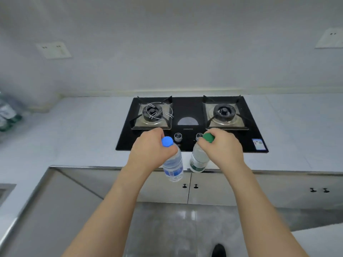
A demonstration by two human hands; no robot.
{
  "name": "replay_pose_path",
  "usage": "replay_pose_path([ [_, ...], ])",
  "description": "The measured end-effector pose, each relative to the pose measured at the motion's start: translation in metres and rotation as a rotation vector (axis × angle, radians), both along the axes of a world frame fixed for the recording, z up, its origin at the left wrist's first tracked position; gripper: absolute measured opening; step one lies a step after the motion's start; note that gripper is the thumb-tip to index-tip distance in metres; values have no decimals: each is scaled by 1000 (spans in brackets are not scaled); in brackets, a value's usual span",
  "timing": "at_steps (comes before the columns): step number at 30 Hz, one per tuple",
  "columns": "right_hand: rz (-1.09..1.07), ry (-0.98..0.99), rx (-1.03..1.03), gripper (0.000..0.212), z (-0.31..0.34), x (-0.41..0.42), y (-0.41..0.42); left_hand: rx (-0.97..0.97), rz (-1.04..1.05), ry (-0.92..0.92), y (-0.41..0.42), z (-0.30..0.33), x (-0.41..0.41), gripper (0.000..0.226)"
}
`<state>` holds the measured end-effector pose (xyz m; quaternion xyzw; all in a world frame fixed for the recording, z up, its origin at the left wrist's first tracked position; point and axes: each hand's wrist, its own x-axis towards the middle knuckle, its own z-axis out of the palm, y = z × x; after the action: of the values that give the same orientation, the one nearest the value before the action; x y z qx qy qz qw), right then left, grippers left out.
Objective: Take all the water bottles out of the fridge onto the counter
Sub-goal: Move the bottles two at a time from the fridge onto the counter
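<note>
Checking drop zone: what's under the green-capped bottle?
The green-capped bottle, held by the right hand, hangs over the counter's front edge before the gas hob. Its base hides the spot directly beneath.

White wall w/ 2 sockets; black 2-burner gas hob set in pale surface; cabinet doors below, glossy grey floor.

Left arm: bare forearm entering from 7 o'clock, extended up toward centre frame. Left hand: knuckles up, fingers curled round the neck of a clear plastic bottle with a blue cap, which hangs below it.

Right arm: bare forearm entering from 5 o'clock, extended likewise. Right hand: fingers curled round the neck of a clear plastic bottle with a green cap.
</note>
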<state>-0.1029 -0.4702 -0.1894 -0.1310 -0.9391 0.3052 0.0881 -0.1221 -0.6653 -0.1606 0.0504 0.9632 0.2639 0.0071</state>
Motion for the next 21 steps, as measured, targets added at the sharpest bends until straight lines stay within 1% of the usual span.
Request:
replay_pose_path([
  [3, 65, 23, 20, 16, 6, -5, -54, 23, 70, 32, -57, 6, 12, 30],
  [8, 199, 69, -14, 16, 14, -12, -145, 40, 190, 60, -159, 16, 31, 27],
  [13, 309, 80, -39, 16, 16, -18, -203, 58, 290, 93, -215, 17, 41, 24],
  [18, 418, 45, -3, 15, 14, -43, -262, 200, 436, 48, -270, 4, 40, 25],
  [21, 472, 13, 21, 17, 8, -62, -288, 229, 483, 46, -288, 0, 29, 23],
])
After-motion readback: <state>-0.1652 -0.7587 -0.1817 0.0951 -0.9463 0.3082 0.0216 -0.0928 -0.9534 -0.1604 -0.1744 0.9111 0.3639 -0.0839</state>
